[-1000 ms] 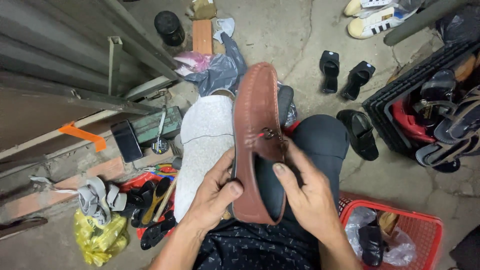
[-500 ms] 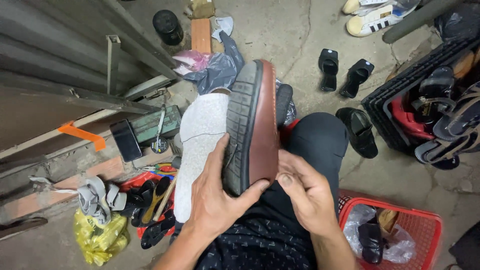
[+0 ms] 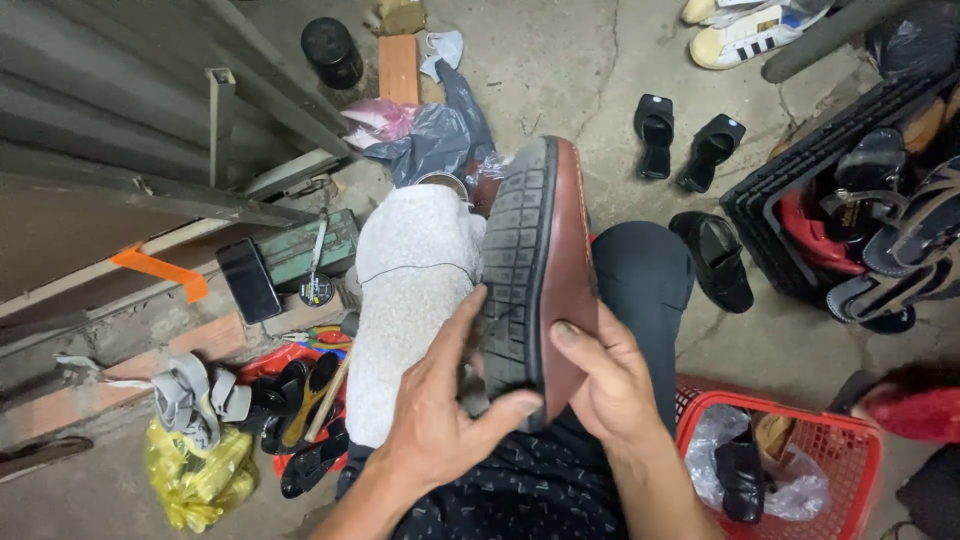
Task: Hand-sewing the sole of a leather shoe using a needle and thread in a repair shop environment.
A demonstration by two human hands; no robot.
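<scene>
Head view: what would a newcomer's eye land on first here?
Centre frame, a brown loafer is turned on its side, its black treaded sole showing, gripped at the heel by the left hand and the right hand. A white fleecy cloth lies over the lap beside it. At lower right, a red basket holds more footwear.

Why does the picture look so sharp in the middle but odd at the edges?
Head view: even, soft light, no glare; the shoe and both hands, left hand and right hand, are crisp; the red thing at the right edge is blurred; wide-lens bending at the borders.
</scene>
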